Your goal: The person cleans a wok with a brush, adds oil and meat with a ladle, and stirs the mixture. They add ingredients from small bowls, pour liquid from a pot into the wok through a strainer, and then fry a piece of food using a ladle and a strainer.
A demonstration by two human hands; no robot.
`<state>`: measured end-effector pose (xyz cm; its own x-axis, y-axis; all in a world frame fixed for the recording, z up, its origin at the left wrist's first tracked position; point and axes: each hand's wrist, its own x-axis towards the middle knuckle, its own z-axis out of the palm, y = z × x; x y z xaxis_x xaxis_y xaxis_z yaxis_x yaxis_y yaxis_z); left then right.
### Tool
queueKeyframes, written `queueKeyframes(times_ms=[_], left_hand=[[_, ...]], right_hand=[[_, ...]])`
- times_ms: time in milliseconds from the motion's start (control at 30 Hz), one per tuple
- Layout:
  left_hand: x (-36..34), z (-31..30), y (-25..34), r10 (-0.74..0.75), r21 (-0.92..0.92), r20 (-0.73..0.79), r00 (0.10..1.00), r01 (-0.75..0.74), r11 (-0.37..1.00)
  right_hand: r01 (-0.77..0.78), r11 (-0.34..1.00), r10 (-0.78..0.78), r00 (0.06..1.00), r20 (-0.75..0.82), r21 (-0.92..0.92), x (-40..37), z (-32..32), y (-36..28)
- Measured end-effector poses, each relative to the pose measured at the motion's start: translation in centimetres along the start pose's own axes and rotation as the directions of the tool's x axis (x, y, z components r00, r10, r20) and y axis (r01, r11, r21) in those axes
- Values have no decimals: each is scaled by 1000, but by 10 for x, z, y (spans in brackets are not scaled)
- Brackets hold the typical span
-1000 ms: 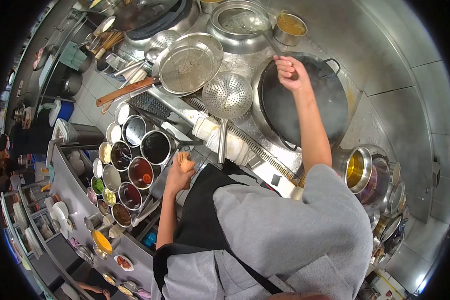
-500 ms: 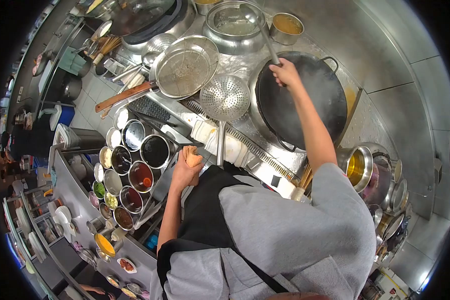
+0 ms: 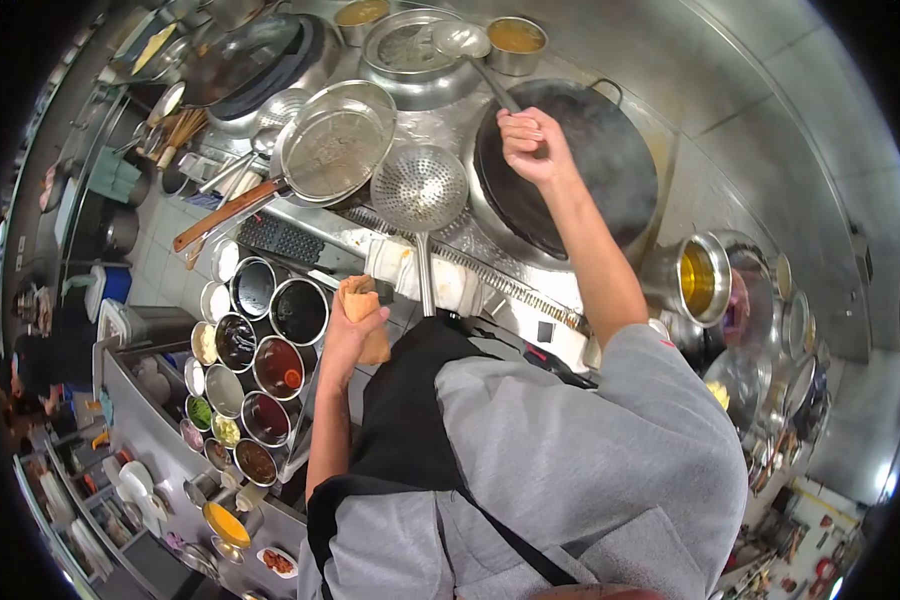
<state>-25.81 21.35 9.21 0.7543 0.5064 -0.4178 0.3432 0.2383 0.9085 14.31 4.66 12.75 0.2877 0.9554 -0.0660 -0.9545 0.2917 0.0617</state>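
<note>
R grip [image 3: 533, 143] clenched fwd, L grip [image 3: 347, 331] curled

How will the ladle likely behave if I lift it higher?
The ladle probably won't flex; it looks like straight metal. With the bowl well beyond the right hand, it may feel tip-heavy. That shiny bowl might be slippery.

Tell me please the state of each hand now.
Left hand: closed, holding a bunched tan cloth.
Right hand: closed, holding the ladle's handle.

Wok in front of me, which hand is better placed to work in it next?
Probably the right hand: it holds the ladle and is nearer the wok. The left hand is farther off, gripping a tan cloth.
</note>
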Motion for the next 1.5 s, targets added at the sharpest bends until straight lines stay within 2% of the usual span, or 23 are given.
queueKeyframes(times_ms=[233, 333, 433, 467, 500, 533, 567, 600, 667, 700, 733, 800, 867, 900, 1000, 1067, 1200, 1267, 1300, 1333, 1400, 1467, 1500], left_hand=[[-22, -29, -26, -67, -175, 136, 988, 91, 980], [-29, -39, -34, -92, -202, 236, 967, 142, 969], [-43, -45, -34, -121, -196, 319, 940, 191, 962], [-50, -48, -33, -151, -210, 357, 922, 236, 949], [-56, -50, -30, -177, -222, 393, 902, 280, 934], [-59, -51, -28, -200, -234, 427, 882, 321, 918], [-60, -51, -28, -185, -231, 457, 870, 317, 920], [-63, -51, -29, -177, -226, 484, 857, 318, 921], [-74, -49, -32, -189, -213, 524, 830, 342, 915], [-75, -44, -31, -204, -206, 534, 821, 360, 910], [-76, -40, -29, -216, -197, 541, 813, 372, 907], [-81, -27, -21, -214, -200, 547, 809, 375, 905], [-84, -13, -18, -207, -187, 565, 799, 369, 911], [-82, -6, -21, -193, -169, 579, 793, 348, 922], [-79, 20, -20, -221, -82, 548, 806, 315, 946], [-75, 37, -23, -238, -72, 514, 824, 318, 945], [-65, 66, -27, -267, -70, 481, 835, 340, 938], [-57, 84, -30, -300, -98, 453, 839, 381, 919], [-50, 96, -31, -315, -124, 441, 841, 404, 906], [-42, 106, -31, -330, -152, 427, 842, 426, 892], [-11, 132, -37, -311, -187, 459, 832, 433, 882], [17, 170, -38, -291, -255, 429, 855, 424, 869], [30, 188, -34, -290, -277, 449, 845, 440, 854]], right_hand=[[138, 899, -298, 888, -350, -415, -163, 68, 94], [75, 897, -296, 834, -465, -436, -205, 51, 104], [-119, 662, -533, 620, -576, -740, -230, 34, 137], [-227, 524, -577, 614, -538, -821, -242, 12, 143], [-389, 247, -695, 567, -443, -887, -249, -3, 156], [-542, -40, -779, 544, -314, -839, -254, -9, 174], [-639, -199, -844, 498, -202, -743, -259, -14, 193], [-579, -691, -720, 607, 336, -433, -275, -70, 186], [-588, -582, -805, 515, 295, -562, -271, -94, 221], [-492, -41, -878, 433, -203, -870, -257, -71, 249], [-453, 113, -783, 507, -360, -884, -257, -91, 253], [-422, -12, -813, 532, -237, -907, -244, -133, 273], [-379, -301, -826, 563, 40, -875, -229, -208, 276], [-456, -217, -828, 554, -85, -863, -220, -197, 286], [-570, -305, -822, 562, -92, -763, -198, -234, 291], [-646, -232, -819, 533, -212, -727, -197, -239, 295], [-456, -259, -718, 681, -147, -851, -242, -244, 260], [-556, -503, -851, 451, 267, -662, -296, -244, 218], [-873, -192, -963, 255, -84, -448, -315, -199, 195], [-904, -296, -946, 234, 224, -308, -343, -225, 170], [-950, -23, -998, 3, 64, -311, -368, -249, 145], [-933, 28, -983, 39, -178, -358, -382, -259, 135], [-932, -8, -990, 59, -132, -362, -383, -266, 135]])
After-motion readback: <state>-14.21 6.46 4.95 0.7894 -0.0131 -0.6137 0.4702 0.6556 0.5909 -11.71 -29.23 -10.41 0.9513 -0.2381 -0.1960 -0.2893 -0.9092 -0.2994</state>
